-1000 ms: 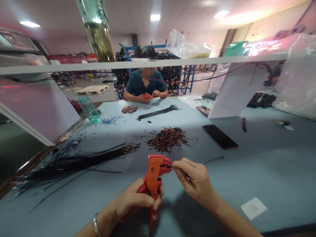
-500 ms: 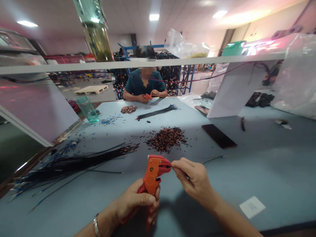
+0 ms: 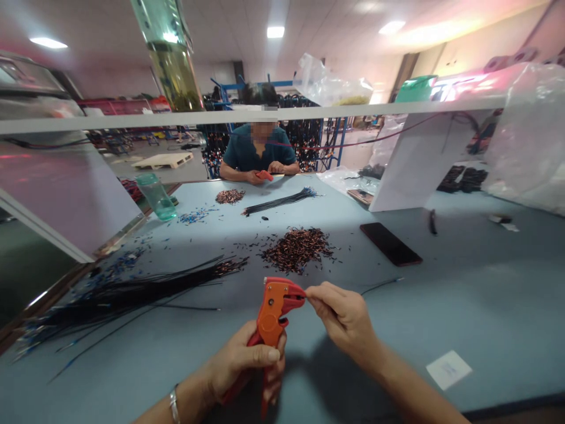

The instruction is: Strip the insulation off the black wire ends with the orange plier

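Note:
My left hand (image 3: 249, 359) is wrapped around the handles of an orange and red wire stripper (image 3: 272, 312), held upright with its jaws pointing right. At those jaws, the thumb and forefinger of my right hand (image 3: 342, 312) are pinched together on a thin black wire (image 3: 380, 286). The wire's far stretch shows behind that hand and ends in a small pale tip; the pinched end is hidden. Beyond the stripper lies a heap of small black and copper-coloured pieces (image 3: 298, 250). To the left, a bundle of black wires (image 3: 145, 291) with blue ends rests on the table.
A dark phone (image 3: 391, 243) and a white paper square (image 3: 449, 370) lie to the right. Across the table (image 3: 485, 318) sits a person (image 3: 259, 150) holding a red tool, near another wire bundle (image 3: 282, 201). A green bottle (image 3: 156, 196) stands at left. A white shelf (image 3: 273, 113) spans above.
Almost nothing differs. The stripper and both hands keep their places, and the view has shifted very slightly.

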### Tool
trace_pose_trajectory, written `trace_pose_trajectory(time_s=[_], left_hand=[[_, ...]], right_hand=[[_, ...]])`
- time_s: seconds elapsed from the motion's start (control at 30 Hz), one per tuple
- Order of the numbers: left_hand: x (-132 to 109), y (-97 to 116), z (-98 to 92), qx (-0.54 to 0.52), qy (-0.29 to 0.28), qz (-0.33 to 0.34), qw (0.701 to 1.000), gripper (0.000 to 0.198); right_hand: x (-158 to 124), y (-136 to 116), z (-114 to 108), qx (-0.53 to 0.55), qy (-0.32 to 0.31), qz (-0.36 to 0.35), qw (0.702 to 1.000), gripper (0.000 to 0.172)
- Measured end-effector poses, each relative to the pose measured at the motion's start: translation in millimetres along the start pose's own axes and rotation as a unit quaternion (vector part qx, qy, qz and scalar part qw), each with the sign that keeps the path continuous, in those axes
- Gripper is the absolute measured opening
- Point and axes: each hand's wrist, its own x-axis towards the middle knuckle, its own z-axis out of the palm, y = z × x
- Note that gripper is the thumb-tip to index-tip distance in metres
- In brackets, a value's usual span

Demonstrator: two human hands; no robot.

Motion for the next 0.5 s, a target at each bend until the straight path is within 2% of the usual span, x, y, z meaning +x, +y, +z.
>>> trace_pose_trajectory(time_s=[0.23,0.5], left_hand=[[0.7,-3.4,2.7,-0.02,-0.001,0.006,1.0,0.031],[-0.8,-5.3,3.6,-0.017,0.001,0.003,1.0,0.037]], right_hand=[[-4.0,-3.4,4.6,-0.017,0.012,0.004,1.0,0.018],[-11.3,-7.9,11.1,-0.072,0.049,-0.034,0.996,0.015]])
